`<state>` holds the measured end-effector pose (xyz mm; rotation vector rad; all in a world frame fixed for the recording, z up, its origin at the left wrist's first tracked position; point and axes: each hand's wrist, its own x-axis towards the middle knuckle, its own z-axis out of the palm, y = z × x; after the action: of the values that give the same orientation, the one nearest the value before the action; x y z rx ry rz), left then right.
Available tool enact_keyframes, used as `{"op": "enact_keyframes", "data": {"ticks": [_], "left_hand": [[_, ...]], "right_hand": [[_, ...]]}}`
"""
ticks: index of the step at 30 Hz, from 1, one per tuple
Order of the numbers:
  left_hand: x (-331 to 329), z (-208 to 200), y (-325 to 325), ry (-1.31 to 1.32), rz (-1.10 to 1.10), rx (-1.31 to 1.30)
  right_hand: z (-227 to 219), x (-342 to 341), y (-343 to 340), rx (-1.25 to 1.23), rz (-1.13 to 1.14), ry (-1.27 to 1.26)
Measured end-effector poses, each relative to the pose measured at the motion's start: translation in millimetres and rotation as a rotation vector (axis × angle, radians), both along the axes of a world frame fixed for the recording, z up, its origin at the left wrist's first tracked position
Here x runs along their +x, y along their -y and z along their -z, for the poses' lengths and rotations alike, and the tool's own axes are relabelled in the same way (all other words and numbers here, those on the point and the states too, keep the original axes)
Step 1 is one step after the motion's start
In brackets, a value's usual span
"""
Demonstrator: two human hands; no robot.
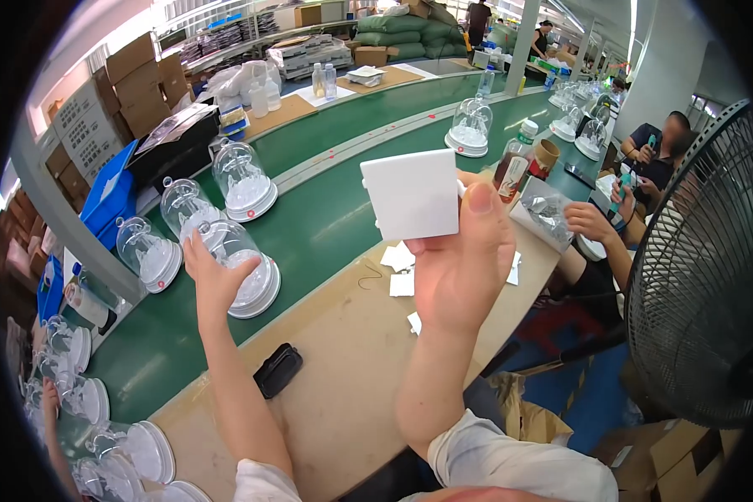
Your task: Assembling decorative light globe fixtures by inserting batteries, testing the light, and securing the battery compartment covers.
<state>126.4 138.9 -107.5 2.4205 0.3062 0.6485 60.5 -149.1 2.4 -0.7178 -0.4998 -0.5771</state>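
Above the table, your right hand pinches a white square in its fingers, probably light, stiff, best held by its edges, while your left hand's fingers spread beside a clear dome.

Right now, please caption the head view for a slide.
Right hand holding a white square piece, left hand at a clear dome ornament on a green surface.

Beside the green conveyor, we are observing a label on the reddish bottle; beyond the conveyor, printing on pale cartons. We are reading no words.
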Motion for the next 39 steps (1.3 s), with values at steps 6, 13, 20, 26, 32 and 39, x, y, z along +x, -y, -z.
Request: {"op": "enact_keyframes", "data": {"ticks": [6, 13, 20, 26, 32, 39], "left_hand": [[-1.1, 1.0, -18.7, 0.091, -0.029, -0.034], [-31.9, -46.8, -19.8, 0.428, 0.018, -0.44], [-80.2, -84.7, -23.6, 0.609, 0.722, -1.451], [-78.9, -80.8, -11.7, 0.572, 1.43, -1.811], [-77.4, -81.0, -13.7, 0.536, 1.195, -1.793], [-71.0, -82.0, -8.0, 0.549, 1.241, -1.878]], "right_hand": [[-1.6, -3.5, -11.4, 0.022, -0.019, -0.031], [1.9, -0.5, -18.1, -0.05, -0.04, 0.0], [-2.4, -9.2, -33.9, -0.088, -0.018, 0.023], [0.7, -12.3, -37.3, -0.141, -0.117, 0.072], [0.6, -12.4, -50.8, -0.354, -0.163, 0.122], [0.5, -7.2, -43.0, -0.408, -0.015, 0.197]]}}
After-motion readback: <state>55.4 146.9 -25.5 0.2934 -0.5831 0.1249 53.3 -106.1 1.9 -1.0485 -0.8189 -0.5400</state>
